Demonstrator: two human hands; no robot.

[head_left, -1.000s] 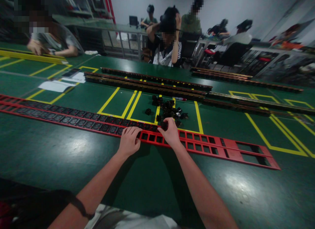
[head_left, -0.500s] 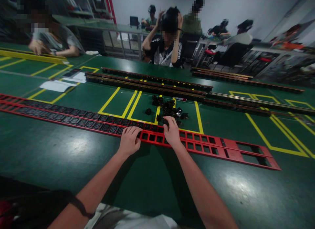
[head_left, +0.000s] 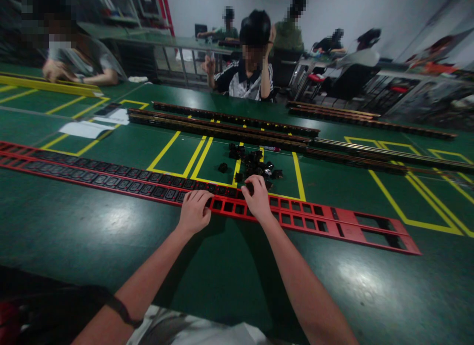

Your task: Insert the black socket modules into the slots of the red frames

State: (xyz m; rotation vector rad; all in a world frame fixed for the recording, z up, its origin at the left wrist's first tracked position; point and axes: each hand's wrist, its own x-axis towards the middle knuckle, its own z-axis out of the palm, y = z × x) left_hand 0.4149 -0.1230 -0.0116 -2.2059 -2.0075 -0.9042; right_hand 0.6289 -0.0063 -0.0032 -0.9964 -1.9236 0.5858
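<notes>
A long red slotted panel (head_left: pixel 303 221) lies across the table, its left and middle slots filled with black sockets (head_left: pixel 146 188). The slots further right are unfilled. My left hand (head_left: pixel 195 211) rests on the panel near the end of the filled lower row, fingers laid over it and slightly bent, holding nothing visible. To its right, my right hand (head_left: pixel 256 199) is over the upper row, thumb and fingertips curled towards each other. Whatever is between those fingertips is dark and cannot be made out. Just beyond lies a loose pile of black sockets (head_left: pixel 255 162).
Long dark rails (head_left: pixel 222 130) lie across the green table (head_left: pixel 122 251) behind the pile. White papers (head_left: pixel 87 129) are at the left. Across the table sits a person in a striped shirt (head_left: pixel 246 80); another works by a yellow rail (head_left: pixel 48 84).
My right hand's fingertips have shifted slightly left and down onto the panel. My left hand stays put. The person opposite has lowered one hand from the head.
</notes>
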